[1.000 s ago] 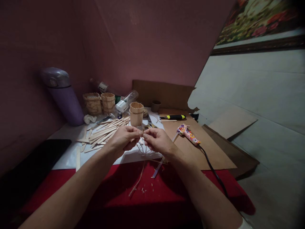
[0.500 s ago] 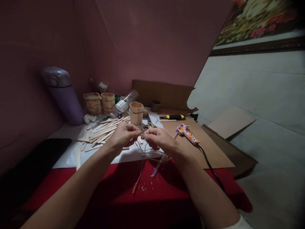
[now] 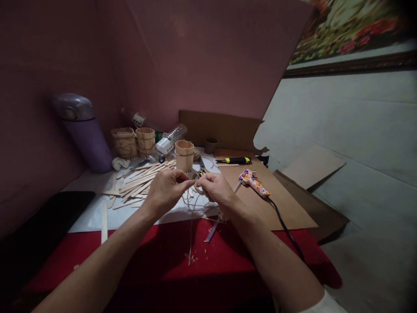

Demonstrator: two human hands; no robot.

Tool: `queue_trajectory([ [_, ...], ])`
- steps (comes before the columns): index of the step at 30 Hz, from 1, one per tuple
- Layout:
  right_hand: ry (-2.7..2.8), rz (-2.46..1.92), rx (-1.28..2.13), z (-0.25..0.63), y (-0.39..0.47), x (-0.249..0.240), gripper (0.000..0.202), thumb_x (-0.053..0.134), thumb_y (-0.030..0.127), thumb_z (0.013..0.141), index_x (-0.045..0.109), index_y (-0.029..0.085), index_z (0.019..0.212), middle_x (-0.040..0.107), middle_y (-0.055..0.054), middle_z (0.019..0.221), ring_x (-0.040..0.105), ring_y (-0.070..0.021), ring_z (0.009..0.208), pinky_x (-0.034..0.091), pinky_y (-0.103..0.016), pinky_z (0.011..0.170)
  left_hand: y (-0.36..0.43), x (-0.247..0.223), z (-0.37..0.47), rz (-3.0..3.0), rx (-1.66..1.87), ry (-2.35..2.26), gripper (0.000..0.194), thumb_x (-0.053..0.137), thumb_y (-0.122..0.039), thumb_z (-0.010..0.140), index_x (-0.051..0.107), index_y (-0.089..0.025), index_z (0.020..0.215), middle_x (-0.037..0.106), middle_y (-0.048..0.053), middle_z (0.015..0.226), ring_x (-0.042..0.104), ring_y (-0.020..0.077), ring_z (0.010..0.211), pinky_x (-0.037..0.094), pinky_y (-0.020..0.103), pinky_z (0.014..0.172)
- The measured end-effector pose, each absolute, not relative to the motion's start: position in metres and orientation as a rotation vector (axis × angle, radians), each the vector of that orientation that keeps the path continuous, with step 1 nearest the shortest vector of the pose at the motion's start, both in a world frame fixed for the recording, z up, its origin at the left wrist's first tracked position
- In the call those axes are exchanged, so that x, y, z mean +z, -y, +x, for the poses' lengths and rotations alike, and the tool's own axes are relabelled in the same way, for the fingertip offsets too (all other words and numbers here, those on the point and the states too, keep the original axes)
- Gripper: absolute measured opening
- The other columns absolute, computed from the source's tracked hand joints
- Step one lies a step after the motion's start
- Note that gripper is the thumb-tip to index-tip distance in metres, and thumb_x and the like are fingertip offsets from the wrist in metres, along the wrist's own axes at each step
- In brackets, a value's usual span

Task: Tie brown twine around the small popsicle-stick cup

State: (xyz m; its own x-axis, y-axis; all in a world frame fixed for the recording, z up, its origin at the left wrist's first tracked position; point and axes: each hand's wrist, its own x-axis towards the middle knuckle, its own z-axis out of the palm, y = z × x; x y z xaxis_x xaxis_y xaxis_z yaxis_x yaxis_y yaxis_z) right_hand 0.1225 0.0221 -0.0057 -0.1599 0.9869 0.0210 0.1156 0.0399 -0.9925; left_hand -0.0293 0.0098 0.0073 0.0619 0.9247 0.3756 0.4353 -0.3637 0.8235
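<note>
Both my hands meet over the white paper at the middle of the table, thumbs and fingers pinched. My left hand (image 3: 169, 189) grips a thin twine (image 3: 190, 230), whose strands hang below the fingertips onto the red cloth. Close beside it, my right hand (image 3: 215, 187) is closed on the same twine; the exact spot between the fingertips is too small to make out. Scissors (image 3: 200, 174) lie just behind the fingers, partly hidden. Beyond them stands a small cup made of wooden sticks (image 3: 184, 156), with a band around it.
Loose popsicle sticks (image 3: 137, 184) lie left of my hands. Two wooden cups (image 3: 145, 141), a plastic bottle (image 3: 171, 139) and a purple flask (image 3: 86, 134) stand or lie behind. On the cardboard (image 3: 280, 213) are a flowered glue gun (image 3: 254, 182) and a utility knife (image 3: 237, 160).
My hands stay pinched together on the twine, with slight finger movement. The hanging twine end has swung and now hangs straighter. The whole view has shifted slightly.
</note>
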Motion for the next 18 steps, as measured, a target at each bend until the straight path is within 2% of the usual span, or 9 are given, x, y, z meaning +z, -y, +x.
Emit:
queue_trajectory([
  [5,1.264,-1.116,1.260,0.124,-0.021,-0.002,0.014,0.057,0.025,0.063,0.049,0.016,0.056,0.041,0.008,0.042,0.027,-0.0018,0.034,0.016,-0.017,0.034,-0.003,0.008,-0.022,1.850,1.005,-1.156,0.015,0.064,-0.026,0.072,0.072,-0.013,0.073,0.058,0.002,0.050,0.049,0.0105,0.045,0.034,0.021,0.045],
  [11,1.073,-1.018,1.394,0.131,-0.021,0.005,0.014,0.059,0.025,0.066,0.049,0.016,0.066,0.061,0.001,0.062,0.036,-0.0018,0.036,0.013,-0.015,0.032,-0.003,-0.005,-0.024,2.158,0.907,-1.100,0.021,0.056,-0.025,0.079,0.074,-0.016,0.084,0.060,0.002,0.053,0.051,0.0105,0.048,0.034,0.021,0.050],
  [15,1.062,-0.972,1.514,0.133,-0.021,0.006,0.014,0.059,0.026,0.068,0.049,0.015,0.068,0.063,-0.001,0.064,0.036,-0.0012,0.036,0.013,-0.015,0.032,-0.001,-0.006,-0.024,2.237,0.886,-1.114,0.016,0.059,-0.023,0.077,0.075,-0.020,0.079,0.060,0.002,0.053,0.049,0.0101,0.047,0.032,0.021,0.050],
  [18,1.090,-0.951,1.565,0.133,-0.022,0.005,0.016,0.059,0.026,0.069,0.048,0.015,0.066,0.056,0.003,0.057,0.034,-0.0007,0.034,0.013,-0.015,0.031,0.001,0.000,-0.023,2.227,0.924,-1.118,0.017,0.064,-0.027,0.074,0.071,-0.018,0.061,0.054,0.000,0.047,0.042,0.0081,0.044,0.028,0.021,0.047],
])
